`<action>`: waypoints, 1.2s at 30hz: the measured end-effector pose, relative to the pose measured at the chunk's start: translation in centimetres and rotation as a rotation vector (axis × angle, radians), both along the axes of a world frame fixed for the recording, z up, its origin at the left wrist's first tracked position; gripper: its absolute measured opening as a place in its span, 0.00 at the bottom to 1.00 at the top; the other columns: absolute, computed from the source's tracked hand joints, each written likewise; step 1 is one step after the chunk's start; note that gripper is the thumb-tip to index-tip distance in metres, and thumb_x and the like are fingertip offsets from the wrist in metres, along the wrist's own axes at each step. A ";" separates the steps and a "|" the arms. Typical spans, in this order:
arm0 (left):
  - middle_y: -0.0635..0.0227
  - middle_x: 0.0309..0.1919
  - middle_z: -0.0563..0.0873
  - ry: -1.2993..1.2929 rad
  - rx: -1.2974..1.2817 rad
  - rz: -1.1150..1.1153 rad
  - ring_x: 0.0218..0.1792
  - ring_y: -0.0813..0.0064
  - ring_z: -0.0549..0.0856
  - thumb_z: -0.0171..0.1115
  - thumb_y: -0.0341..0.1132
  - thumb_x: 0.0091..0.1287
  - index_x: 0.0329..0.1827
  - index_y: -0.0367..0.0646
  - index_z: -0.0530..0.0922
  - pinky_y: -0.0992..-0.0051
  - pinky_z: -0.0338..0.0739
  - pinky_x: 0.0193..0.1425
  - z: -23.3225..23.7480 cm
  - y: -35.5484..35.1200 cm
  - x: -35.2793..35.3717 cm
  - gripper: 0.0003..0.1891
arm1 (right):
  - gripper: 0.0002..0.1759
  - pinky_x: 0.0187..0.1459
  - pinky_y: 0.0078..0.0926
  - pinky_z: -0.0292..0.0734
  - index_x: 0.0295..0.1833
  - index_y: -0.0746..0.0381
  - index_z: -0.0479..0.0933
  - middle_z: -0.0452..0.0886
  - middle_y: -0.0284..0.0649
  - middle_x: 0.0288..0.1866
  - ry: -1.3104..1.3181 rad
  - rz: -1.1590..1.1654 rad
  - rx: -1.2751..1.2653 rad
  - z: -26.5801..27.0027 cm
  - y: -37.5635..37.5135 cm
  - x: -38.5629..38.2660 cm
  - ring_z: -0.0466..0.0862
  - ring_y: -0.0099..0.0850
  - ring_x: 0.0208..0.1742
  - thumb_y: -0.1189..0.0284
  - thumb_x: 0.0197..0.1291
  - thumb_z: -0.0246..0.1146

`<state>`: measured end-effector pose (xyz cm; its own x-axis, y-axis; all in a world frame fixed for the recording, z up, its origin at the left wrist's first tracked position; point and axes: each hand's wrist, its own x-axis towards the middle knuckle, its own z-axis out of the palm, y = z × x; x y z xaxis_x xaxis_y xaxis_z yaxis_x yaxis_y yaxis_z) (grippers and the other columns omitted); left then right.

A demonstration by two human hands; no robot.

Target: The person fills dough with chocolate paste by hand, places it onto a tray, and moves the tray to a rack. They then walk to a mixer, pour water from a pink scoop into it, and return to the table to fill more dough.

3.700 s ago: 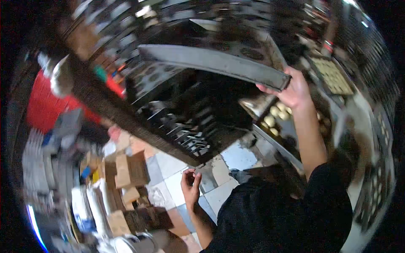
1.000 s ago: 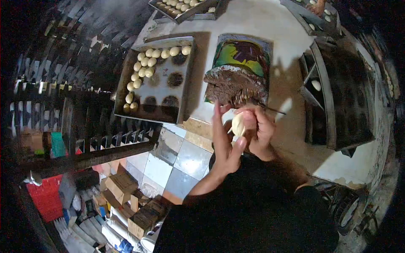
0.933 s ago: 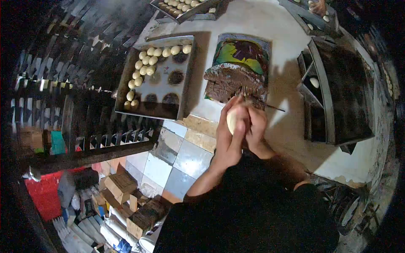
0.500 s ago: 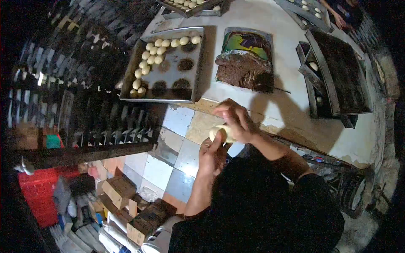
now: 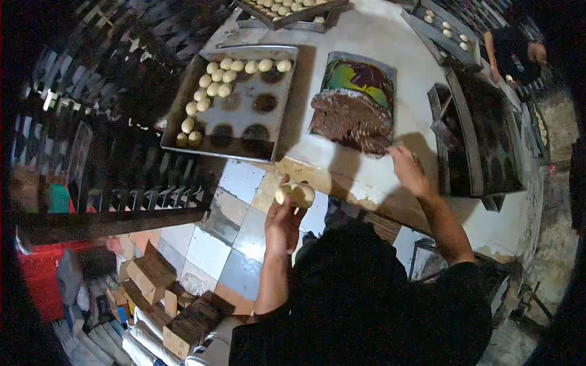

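My left hand (image 5: 282,222) is raised over the tiled floor, below the white table's edge, and holds a pale dough ball (image 5: 295,194) on its fingertips. My right hand (image 5: 405,167) reaches onto the white table (image 5: 390,36), right beside the near end of the brown chocolate filling (image 5: 351,119) that lies on a colourful wrapper. Whether its fingers pinch anything is hidden. A metal baking tray (image 5: 241,125) with several dough balls (image 5: 213,79) and dark round marks sits left of the filling.
A dark metal rack of trays (image 5: 482,131) stands at the right of the table. More trays with dough balls (image 5: 287,9) lie at the far edge. Another person (image 5: 519,55) is at the top right. Cardboard boxes (image 5: 152,280) and a red crate (image 5: 43,274) lie on the floor to the left.
My hands, earlier together around the dough ball, have parted. The left keeps the ball low over the floor; the right has gone out to the chocolate filling.
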<state>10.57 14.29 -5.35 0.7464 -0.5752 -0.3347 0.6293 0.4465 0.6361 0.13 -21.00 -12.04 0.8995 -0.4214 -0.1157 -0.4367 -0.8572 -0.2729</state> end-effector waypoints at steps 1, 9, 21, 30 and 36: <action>0.57 0.63 0.76 -0.020 0.009 0.036 0.64 0.65 0.75 0.53 0.36 0.75 0.75 0.44 0.61 0.60 0.67 0.71 -0.3 -0.8 0.7 0.27 | 0.22 0.51 0.46 0.75 0.59 0.62 0.73 0.77 0.54 0.49 -0.021 -0.003 0.018 0.7 0.4 0.2 0.76 0.53 0.56 0.81 0.57 0.55; 0.55 0.64 0.75 -0.076 0.077 0.004 0.64 0.64 0.75 0.52 0.37 0.75 0.72 0.37 0.64 0.63 0.67 0.71 -0.6 -10.2 3.6 0.25 | 0.22 0.42 0.45 0.80 0.57 0.66 0.76 0.80 0.50 0.41 -0.062 0.226 -0.029 -2.8 -2.6 3.8 0.83 0.50 0.39 0.80 0.54 0.56; 0.58 0.59 0.77 0.233 -0.027 -0.158 0.60 0.64 0.77 0.50 0.41 0.76 0.67 0.36 0.68 0.66 0.70 0.68 -5.0 -21.2 3.8 0.22 | 0.28 0.34 0.35 0.76 0.60 0.59 0.78 0.78 0.43 0.33 -0.459 0.252 0.400 -2.2 -3.5 0.7 0.80 0.39 0.32 0.85 0.50 0.61; 0.59 0.61 0.77 0.090 -0.055 -0.101 0.60 0.64 0.77 0.50 0.41 0.76 0.68 0.37 0.67 0.66 0.70 0.69 -2.5 -20.0 3.6 0.23 | 0.17 0.49 0.35 0.80 0.53 0.63 0.82 0.76 0.48 0.48 -0.523 0.093 0.206 0.8 -2.6 0.6 0.80 0.43 0.47 0.73 0.56 0.65; 0.62 0.61 0.77 -0.139 -0.073 -0.020 0.63 0.70 0.76 0.48 0.43 0.78 0.72 0.38 0.63 0.66 0.68 0.70 -1.2 -17.8 2.1 0.25 | 0.12 0.35 0.26 0.87 0.43 0.72 0.82 0.78 0.43 0.47 -0.893 -0.392 1.688 4.0 4.7 6.9 0.84 0.31 0.40 0.74 0.58 0.69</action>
